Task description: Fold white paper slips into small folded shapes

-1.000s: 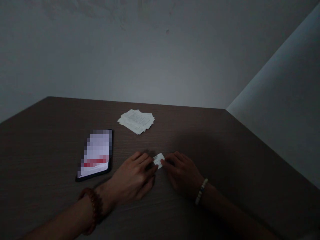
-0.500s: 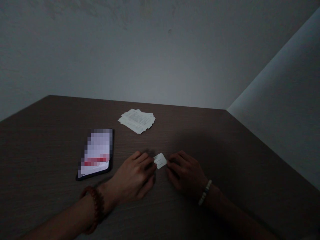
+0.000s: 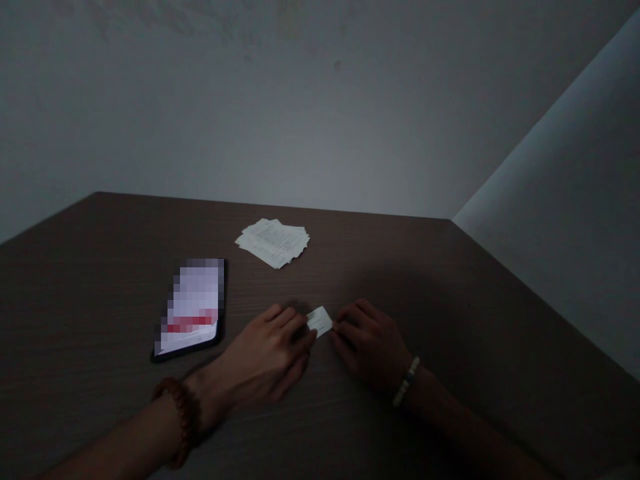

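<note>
Between my hands, at the tabletop, is a small white slip of paper with faint printed lines. My left hand, wearing a brown beaded bracelet, is closed with its fingertips on the slip's left side. From the right, my right hand pinches the slip's right corner; a pale beaded bracelet circles that wrist. Part of the slip is hidden under the left fingers. Farther back lies a loose, fanned pile of printed white papers.
A phone with a lit, pixelated screen lies on the brown wood-grain table, left of my left hand. Grey walls rise behind the table and along its right edge.
Both hands keep hold of the slip with barely any movement. The right hand and wrist have shifted very slightly left, and the left wrist a little left too.
</note>
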Tool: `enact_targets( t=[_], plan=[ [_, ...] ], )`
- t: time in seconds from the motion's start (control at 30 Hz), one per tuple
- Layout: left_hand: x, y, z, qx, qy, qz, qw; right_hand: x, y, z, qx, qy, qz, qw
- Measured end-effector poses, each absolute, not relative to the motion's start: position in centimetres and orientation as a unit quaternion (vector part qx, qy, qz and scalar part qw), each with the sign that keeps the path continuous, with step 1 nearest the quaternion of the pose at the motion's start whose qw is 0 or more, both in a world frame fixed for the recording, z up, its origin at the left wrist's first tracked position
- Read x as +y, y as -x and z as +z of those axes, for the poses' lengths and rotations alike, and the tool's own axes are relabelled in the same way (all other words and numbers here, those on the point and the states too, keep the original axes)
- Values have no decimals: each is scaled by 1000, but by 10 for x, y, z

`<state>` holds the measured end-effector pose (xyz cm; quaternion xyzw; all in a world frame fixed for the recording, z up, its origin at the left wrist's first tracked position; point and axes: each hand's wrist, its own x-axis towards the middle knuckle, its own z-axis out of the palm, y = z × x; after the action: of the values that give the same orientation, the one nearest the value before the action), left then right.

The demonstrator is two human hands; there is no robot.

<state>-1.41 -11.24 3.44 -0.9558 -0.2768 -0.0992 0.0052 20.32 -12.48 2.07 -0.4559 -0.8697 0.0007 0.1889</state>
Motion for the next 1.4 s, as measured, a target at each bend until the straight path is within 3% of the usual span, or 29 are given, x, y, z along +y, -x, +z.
enact_targets(
  t=[0.33, 0.57, 0.97, 1.4],
  plan=[
    [-115, 13, 37, -272, 958, -87, 23, -124, -203, 19, -868, 462, 0, 181],
    [-111, 15, 31, -286, 949, -130, -33, -121, -196, 20, -841, 502, -5, 201],
    [-97, 16, 18, -367, 899, -210, -110, -115, -192, 11, -813, 507, 95, 269],
    [-97, 16, 23, -361, 903, -195, -129, -115, -193, 10, -827, 473, 103, 285]
  ],
)
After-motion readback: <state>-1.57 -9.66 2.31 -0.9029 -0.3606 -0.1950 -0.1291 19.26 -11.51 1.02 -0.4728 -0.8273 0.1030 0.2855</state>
